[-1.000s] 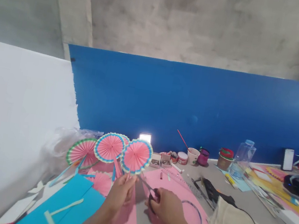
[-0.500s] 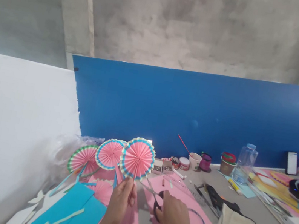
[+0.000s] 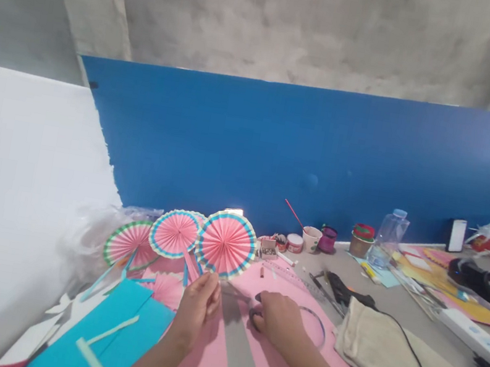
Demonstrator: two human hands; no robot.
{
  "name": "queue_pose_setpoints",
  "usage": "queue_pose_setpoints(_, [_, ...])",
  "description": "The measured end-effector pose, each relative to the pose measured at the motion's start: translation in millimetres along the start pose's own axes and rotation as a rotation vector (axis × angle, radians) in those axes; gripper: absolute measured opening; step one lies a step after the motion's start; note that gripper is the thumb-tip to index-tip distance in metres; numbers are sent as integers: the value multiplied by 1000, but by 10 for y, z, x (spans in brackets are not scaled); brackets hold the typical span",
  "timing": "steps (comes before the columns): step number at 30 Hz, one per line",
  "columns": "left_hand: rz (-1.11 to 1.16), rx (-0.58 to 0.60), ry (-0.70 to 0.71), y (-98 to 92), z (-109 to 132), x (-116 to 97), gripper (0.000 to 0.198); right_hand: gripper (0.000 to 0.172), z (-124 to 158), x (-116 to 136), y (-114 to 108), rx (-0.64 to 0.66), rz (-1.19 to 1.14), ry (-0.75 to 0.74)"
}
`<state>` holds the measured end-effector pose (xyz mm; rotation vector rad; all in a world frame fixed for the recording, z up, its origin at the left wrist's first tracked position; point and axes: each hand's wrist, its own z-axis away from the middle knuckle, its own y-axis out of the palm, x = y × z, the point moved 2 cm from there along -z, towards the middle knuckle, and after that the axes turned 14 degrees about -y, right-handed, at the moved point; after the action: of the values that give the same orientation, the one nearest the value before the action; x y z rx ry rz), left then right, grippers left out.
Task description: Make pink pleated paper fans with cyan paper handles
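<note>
Grey table (image 3: 238, 339), crowded along its back.
Two pink sheets (image 3: 207, 352) lie near the front, blue paper (image 3: 134, 299) to their left, a folded cloth (image 3: 386, 351) to their right. Beyond the cloth lie a black tool (image 3: 347, 290) and a power strip (image 3: 475, 338); behind stand a jar (image 3: 294, 243), a cup (image 3: 311, 241), a purple pot (image 3: 327, 241) and a brown pot (image 3: 360, 247).

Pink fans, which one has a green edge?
The leftmost fan, edged green; the large fan beside it and the rightmost fan have blue bands.
</note>
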<state>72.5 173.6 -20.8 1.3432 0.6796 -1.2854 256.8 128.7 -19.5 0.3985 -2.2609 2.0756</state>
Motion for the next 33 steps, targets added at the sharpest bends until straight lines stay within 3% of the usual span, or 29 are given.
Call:
queue_pose_setpoints(5, [-41,-30,-17,5,-9,68,60,13,24,27,-27,-8,32,-57])
queue_pose_setpoints(9, [-98,-55,-42,44,10,142,58,13,6,21,-16,11,27,-9])
queue_pose_setpoints(14, [7,-28,-122,49,-12,226,59,33,-45,-51,19,-19,-34,54])
queue_pose_setpoints(19, [99,15,-163,16,-55,229,60,18,-81,-99,79,18,-90,5])
queue_pose_setpoints(25, [117,48,-198,31,-29,162,63,15,-61,-80,99,21,-104,13])
queue_pose_setpoints(29, [126,95,-232,61,6,139,62,9,-56,-155,89,30,-236,21])
queue_pose_setpoints(33, [121,108,-251,75,20,151,61,13,-62,-220,68,47,-294,-13])
